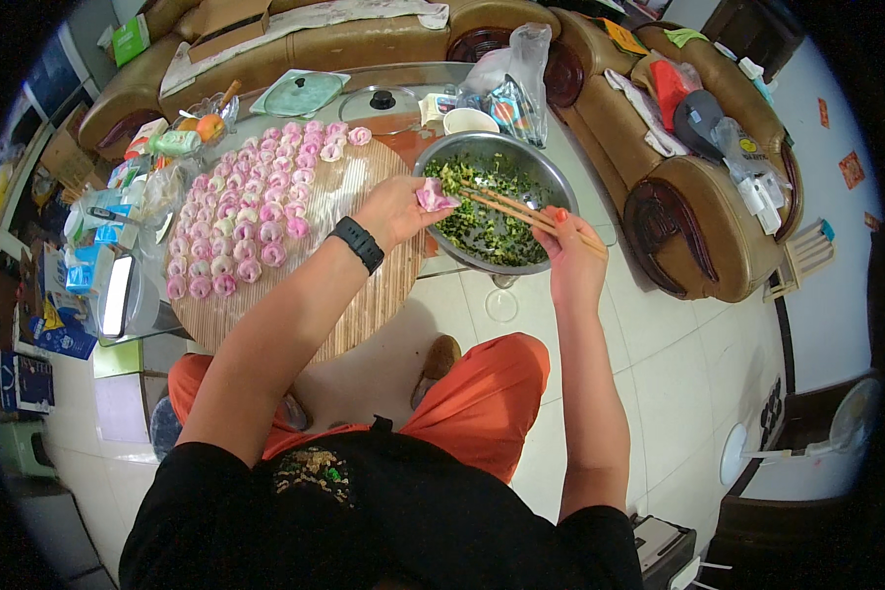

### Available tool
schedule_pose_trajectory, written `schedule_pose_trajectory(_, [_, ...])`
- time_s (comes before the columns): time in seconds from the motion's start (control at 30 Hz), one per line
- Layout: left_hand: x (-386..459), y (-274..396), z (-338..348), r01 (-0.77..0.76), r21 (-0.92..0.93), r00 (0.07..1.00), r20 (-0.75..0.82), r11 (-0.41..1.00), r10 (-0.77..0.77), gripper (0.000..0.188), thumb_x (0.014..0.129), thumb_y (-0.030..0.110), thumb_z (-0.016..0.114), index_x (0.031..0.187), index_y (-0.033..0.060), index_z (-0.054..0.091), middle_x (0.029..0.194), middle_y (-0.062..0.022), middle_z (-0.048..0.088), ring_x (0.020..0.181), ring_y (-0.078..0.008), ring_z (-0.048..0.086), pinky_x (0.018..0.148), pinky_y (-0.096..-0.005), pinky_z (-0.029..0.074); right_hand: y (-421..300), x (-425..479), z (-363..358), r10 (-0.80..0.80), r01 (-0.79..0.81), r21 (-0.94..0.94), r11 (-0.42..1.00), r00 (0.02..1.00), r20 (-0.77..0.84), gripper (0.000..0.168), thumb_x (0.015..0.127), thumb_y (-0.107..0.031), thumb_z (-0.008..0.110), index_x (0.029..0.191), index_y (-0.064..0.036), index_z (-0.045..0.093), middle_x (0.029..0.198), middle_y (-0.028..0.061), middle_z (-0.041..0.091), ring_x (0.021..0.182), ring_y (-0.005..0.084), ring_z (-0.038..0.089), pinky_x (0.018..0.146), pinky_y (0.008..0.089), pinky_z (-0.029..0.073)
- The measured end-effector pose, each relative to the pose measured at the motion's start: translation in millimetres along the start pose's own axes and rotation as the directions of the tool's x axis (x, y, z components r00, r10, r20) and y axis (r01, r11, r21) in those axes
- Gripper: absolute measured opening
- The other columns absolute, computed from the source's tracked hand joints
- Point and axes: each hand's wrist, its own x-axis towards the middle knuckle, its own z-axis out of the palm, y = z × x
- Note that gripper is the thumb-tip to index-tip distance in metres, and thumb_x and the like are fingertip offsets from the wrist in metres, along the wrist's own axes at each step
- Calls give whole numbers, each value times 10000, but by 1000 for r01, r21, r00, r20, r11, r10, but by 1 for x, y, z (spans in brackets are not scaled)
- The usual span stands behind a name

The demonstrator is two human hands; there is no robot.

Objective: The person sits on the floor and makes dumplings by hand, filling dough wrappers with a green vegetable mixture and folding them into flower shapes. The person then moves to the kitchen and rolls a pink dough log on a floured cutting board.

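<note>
My left hand (394,210) holds a pink-and-white dough wrapper (434,196) at the left rim of a steel bowl (565,193). In the bowl lies a chopped green filling (498,240) with paler bits. A pair of wooden chopsticks (512,210) is gripped in my right hand (571,243) over the bowl, their tips close to the wrapper. Whether the tips hold any filling is hard to tell. To the left, rows of folded pink dumplings (245,230) sit on a round wooden board (361,295).
The board and bowl are on a glass-topped table (420,74). Behind the bowl are a pale tub (472,120) and a plastic bag (531,59). Two glass lids (302,94) lie at the back. A phone (117,295) and several packages stand left. Brown sofas (369,46) border the table.
</note>
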Motion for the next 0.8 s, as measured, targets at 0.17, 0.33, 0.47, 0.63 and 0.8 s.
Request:
schedule_pose_trajectory(0.17, [-2, -4, 10, 3, 31, 1000, -9, 1000, -3, 319, 1000, 135, 345, 1246, -34, 460, 1210, -168, 569, 1088, -317, 577, 970, -469, 497, 7, -25, -8, -318, 389, -362, 847, 917, 241, 95, 870, -21, 657, 932, 36, 700, 990, 127, 675, 888, 187, 643, 774, 277, 521])
schedule_pose_trajectory(0.33, [-4, -4, 16, 17, 79, 997, -76, 997, -11, 332, 1023, 170, 326, 1273, 9, 474, 1250, -135, 570, 1114, -297, 564, 969, -452, 493, -1, -43, -1, -462, 638, -433, 637, 765, 448, 112, 809, 31, 696, 916, 2, 709, 973, 131, 689, 889, 204, 657, 780, 291, 523])
schedule_pose_trajectory(0.47, [-11, -4, 23, 18, 104, 996, -92, 994, -8, 330, 1028, 182, 315, 1262, 26, 488, 1245, -127, 575, 1113, -295, 566, 959, -453, 496, -8, -44, -3, -474, 716, -431, 550, 692, 544, 129, 788, 36, 711, 911, -3, 710, 950, 131, 695, 891, 228, 665, 780, 304, 529])
schedule_pose_trajectory(0.63, [-11, -8, 22, 38, 35, 997, -66, 999, -35, 346, 1036, 216, 294, 1258, 47, 499, 1227, -126, 583, 1124, -308, 568, 953, -461, 500, -20, -38, -10, -446, 669, -417, 615, 732, 515, 121, 801, 35, 696, 920, 11, 701, 955, 137, 693, 897, 220, 658, 787, 295, 521])
schedule_pose_trajectory(0.8, [-6, -12, 18, 44, 6, 996, -72, 999, -44, 365, 1044, 268, 297, 1260, 54, 497, 1226, -128, 581, 1131, -328, 567, 956, -463, 502, -22, -27, -23, -378, 483, -394, 782, 870, 317, 74, 872, -12, 648, 912, 32, 691, 1010, 139, 680, 943, 202, 637, 821, 291, 516])
